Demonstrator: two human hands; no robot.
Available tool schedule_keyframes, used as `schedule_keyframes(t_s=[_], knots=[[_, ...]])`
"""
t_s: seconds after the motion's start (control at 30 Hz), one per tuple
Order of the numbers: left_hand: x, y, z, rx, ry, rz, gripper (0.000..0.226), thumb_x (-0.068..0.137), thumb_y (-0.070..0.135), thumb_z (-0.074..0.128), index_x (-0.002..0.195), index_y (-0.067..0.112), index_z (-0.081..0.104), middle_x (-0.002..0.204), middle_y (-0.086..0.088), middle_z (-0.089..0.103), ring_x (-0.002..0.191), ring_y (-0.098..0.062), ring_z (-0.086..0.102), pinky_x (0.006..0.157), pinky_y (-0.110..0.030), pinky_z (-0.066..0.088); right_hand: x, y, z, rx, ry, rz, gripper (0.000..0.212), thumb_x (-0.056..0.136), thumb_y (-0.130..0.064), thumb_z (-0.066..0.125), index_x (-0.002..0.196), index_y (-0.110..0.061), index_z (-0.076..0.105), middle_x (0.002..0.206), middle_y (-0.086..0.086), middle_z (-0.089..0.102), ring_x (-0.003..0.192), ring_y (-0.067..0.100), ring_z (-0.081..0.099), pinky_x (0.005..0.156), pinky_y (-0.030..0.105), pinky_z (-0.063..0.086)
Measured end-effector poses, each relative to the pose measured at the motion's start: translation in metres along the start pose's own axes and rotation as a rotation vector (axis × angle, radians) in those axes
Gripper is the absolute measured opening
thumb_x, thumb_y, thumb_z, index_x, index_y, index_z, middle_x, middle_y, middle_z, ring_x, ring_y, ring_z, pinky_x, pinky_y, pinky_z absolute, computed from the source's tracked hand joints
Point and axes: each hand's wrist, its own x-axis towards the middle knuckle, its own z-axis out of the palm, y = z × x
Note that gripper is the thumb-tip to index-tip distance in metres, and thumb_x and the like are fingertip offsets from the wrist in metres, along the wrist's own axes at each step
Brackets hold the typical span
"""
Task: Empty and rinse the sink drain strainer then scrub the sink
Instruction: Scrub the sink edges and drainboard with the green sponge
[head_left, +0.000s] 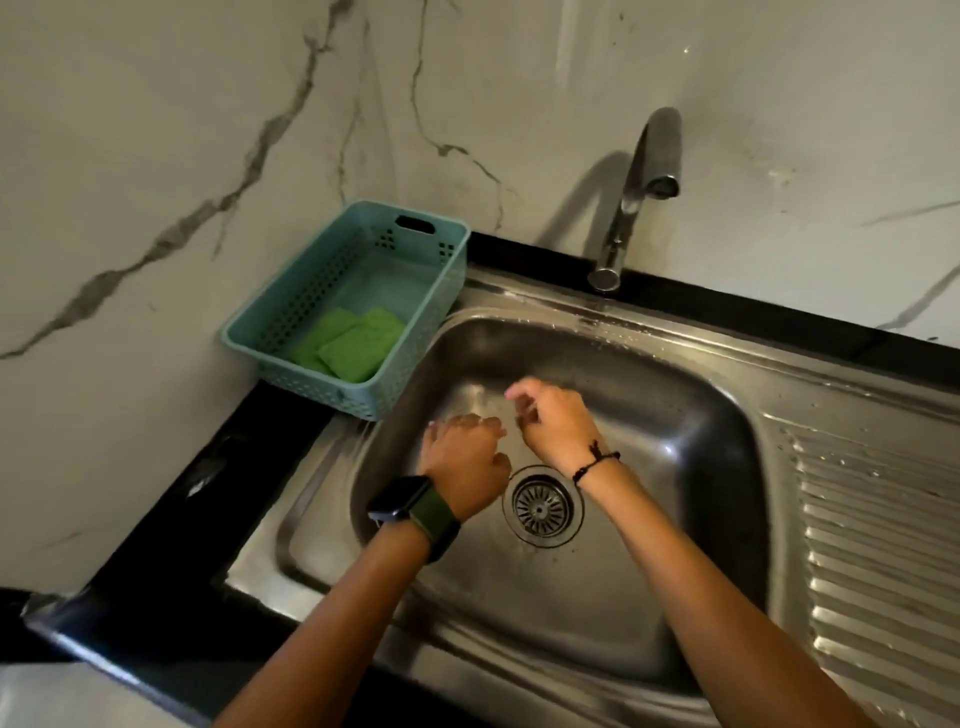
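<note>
Hands (465, 460) (553, 418) hover loosely curled and empty over the sink (675, 447), strainer (540, 506) seated just below my wrists, probably shaking water off.

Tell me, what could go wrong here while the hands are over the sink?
The strainer sits in the drain with both hands above it, so wet fingers might slip when lifting it. The watch on the left hand could get splashed. The green scrub pads lie off in the basket, a reach away.

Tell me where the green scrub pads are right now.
In the head view, the green scrub pads lie inside the teal basket on the counter's back-left corner, left of the sink.
</note>
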Motion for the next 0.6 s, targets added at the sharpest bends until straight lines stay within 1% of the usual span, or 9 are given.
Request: schedule_keyframes(t_s=[0.1,0.17,0.2,0.23,0.3,0.37,0.43,0.5,0.6], knots=[[-0.023,-0.01,-0.009,-0.081,0.209,0.037,0.04,0.082,0.014,0.046,0.122,0.012,0.053,0.128,-0.01,0.052,0.121,-0.027,0.044,0.105,-0.039,0.033,0.012,-0.052,-0.008,0.06,0.286,-0.277,0.022,0.085,-0.001,0.051,0.102,-0.008,0.064,0.097,0.01,0.068,0.091,0.025,0.062,0.081,0.033,0.049],[-0.034,-0.014,-0.019,-0.13,0.311,0.035,0.04,0.081,0.009,0.046,0.12,0.009,0.053,0.125,-0.012,0.052,0.118,-0.029,0.044,0.102,-0.036,0.034,0.026,-0.088,-0.01,0.019,0.343,-0.446,0.02,0.082,0.001,0.052,0.096,-0.005,0.065,0.095,0.014,0.068,0.092,0.03,0.06,0.08,0.035,0.046],[-0.038,-0.016,-0.024,-0.168,0.356,0.033,0.039,0.08,0.007,0.046,0.118,0.008,0.055,0.123,-0.012,0.053,0.115,-0.03,0.045,0.099,-0.035,0.035,0.035,-0.105,-0.008,-0.021,0.319,-0.52,0.02,0.081,0.002,0.052,0.095,-0.004,0.065,0.096,0.016,0.067,0.095,0.032,0.059,0.081,0.035,0.045],[-0.041,-0.02,-0.028,-0.202,0.396,0.031,0.038,0.079,0.005,0.046,0.116,0.007,0.057,0.121,-0.012,0.054,0.112,-0.029,0.047,0.096,-0.034,0.037,0.046,-0.121,-0.004,-0.075,0.262,-0.578,0.02,0.081,0.001,0.052,0.094,-0.005,0.065,0.097,0.016,0.067,0.097,0.033,0.058,0.082,0.036,0.045],[-0.044,-0.03,-0.034,-0.221,0.437,0.013,0.035,0.081,0.005,0.047,0.113,0.008,0.059,0.123,-0.009,0.054,0.111,-0.027,0.047,0.095,-0.033,0.038,0.07,-0.146,0.009,-0.252,0.059,-0.624,0.02,0.084,-0.003,0.05,0.097,-0.006,0.064,0.103,0.016,0.067,0.1,0.032,0.057,0.082,0.036,0.047],[-0.042,-0.042,-0.036,-0.182,0.42,0.007,0.034,0.084,0.009,0.046,0.115,0.009,0.058,0.126,-0.008,0.053,0.115,-0.025,0.046,0.096,-0.033,0.037,0.092,-0.161,0.023,-0.512,-0.198,-0.558,0.02,0.088,-0.009,0.047,0.101,-0.004,0.062,0.11,0.018,0.064,0.099,0.031,0.059,0.075,0.032,0.046],[-0.041,-0.05,-0.037,-0.196,0.395,0.014,0.034,0.085,0.008,0.046,0.117,0.009,0.058,0.126,-0.009,0.052,0.116,-0.025,0.046,0.097,-0.034,0.038,0.107,-0.169,0.036,-0.725,-0.405,-0.457,0.026,0.09,-0.008,0.044,0.108,0.001,0.06,0.118,0.021,0.061,0.103,0.031,0.06,0.076,0.037,0.048],[-0.041,-0.053,-0.039,-0.237,0.381,0.022,0.037,0.083,0.005,0.046,0.118,0.008,0.057,0.127,-0.01,0.051,0.116,-0.026,0.046,0.097,-0.036,0.038,0.116,-0.172,0.045,-0.845,-0.479,-0.417,0.033,0.089,-0.003,0.043,0.119,0.003,0.055,0.125,0.023,0.056,0.111,0.034,0.058,0.085,0.04,0.051],[-0.04,-0.057,-0.039,-0.266,0.367,0.045,0.043,0.082,0.004,0.046,0.124,0.008,0.053,0.131,-0.011,0.048,0.12,-0.027,0.045,0.098,-0.036,0.038,0.121,-0.176,0.055,-0.929,-0.456,-0.434,0.038,0.09,-0.005,0.047,0.128,-0.003,0.049,0.131,0.02,0.051,0.116,0.036,0.052,0.087,0.039,0.047]])
